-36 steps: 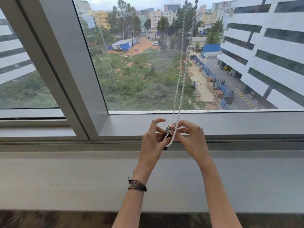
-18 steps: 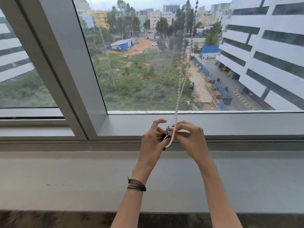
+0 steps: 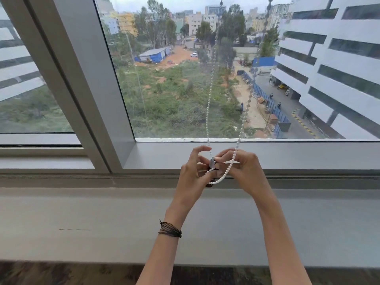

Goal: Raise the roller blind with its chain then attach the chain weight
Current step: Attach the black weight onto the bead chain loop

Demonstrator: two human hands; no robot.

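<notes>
At the centre of the frame, the left hand (image 3: 191, 177) pinches a small dark-and-silver cylindrical chain weight (image 3: 212, 162). The right hand (image 3: 244, 171) pinches the white beaded blind chain (image 3: 207, 112), whose bottom loop hangs between both hands, touching the weight, before the grey window frame (image 3: 287, 155).

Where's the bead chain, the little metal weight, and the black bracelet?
bead chain (image 3: 208, 112): head view, left strand against the glass.
metal weight (image 3: 212, 162): head view, its silver upper end between the fingers.
black bracelet (image 3: 169, 229): head view, cords on the left wrist.

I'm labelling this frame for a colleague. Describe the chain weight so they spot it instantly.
Start at the window sill and follow the white bead chain down to the two hands. Between the left hand and right hand sits the chain weight: a small silver-and-black cylinder, the only unbeaded piece.
</notes>
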